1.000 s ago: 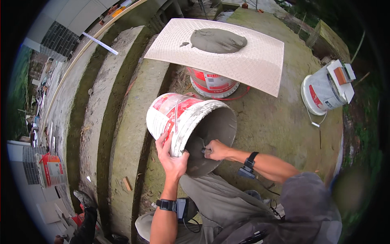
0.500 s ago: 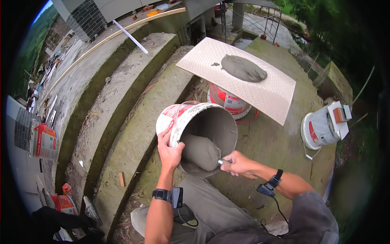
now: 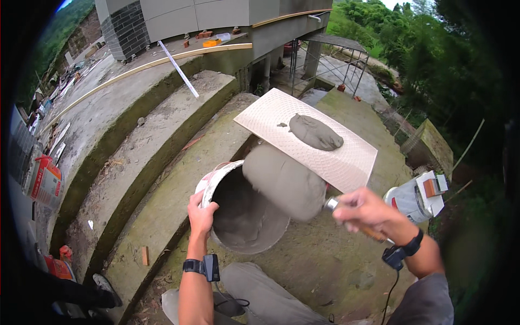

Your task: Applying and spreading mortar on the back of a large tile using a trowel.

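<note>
My left hand [image 3: 201, 212] grips the rim of a tilted bucket [image 3: 269, 234], whose opening faces me and whose inside is coated with grey mortar. In my right hand [image 3: 367, 211] is a trowel [image 3: 332, 204], held by its wooden handle. A thick load of wet mortar [image 3: 284, 181] covers its blade, which hangs over the bucket's right edge and partly hides the tile behind. That large beige tile [image 3: 268, 112] lies textured face up, with a mound of mortar [image 3: 316, 133] on its middle. What supports the tile is hidden now.
Concrete steps [image 3: 162, 143] curve along the left. A white bucket [image 3: 409, 197] with a brick piece on top stands at the right. At far left are a red-and-white bucket [image 3: 46, 181] and a person's shoe [image 3: 106, 290]. Scaffolding [image 3: 330, 65] stands behind.
My right hand has lifted the loaded trowel up and rightward out of the bucket. My left hand and the bucket sit slightly lower and further left in view, as the view tilts up.
</note>
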The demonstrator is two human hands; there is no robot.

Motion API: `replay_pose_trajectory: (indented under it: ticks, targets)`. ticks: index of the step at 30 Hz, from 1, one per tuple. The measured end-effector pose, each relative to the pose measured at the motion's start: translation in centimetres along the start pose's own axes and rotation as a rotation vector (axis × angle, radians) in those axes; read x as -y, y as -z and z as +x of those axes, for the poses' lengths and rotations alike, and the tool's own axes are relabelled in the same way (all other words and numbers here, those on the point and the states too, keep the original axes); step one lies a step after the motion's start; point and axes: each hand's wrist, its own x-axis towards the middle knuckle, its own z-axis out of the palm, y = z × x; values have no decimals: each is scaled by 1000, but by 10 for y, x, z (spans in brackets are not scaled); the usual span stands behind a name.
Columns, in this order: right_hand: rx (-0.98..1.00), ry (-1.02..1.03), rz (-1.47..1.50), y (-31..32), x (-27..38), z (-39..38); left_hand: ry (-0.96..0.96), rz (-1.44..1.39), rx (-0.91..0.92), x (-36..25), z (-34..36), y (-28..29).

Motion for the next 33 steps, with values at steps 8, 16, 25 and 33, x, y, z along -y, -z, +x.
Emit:
replay_pose_trajectory:
  ticks: [8,16,25,33]
  targets:
    - [-698,477,-944,86,10,51,-52,62,-50,-11,-4,-6]
    - [-1245,493,-1192,105,-48,114,-43,95,-75,0,5,-6]
    - [-897,639,-969,12,-82,58,30,46,-108,13,10,6]
    - [-636,382,-954,-153,-243,124,33,-89,-115,31,14,11]
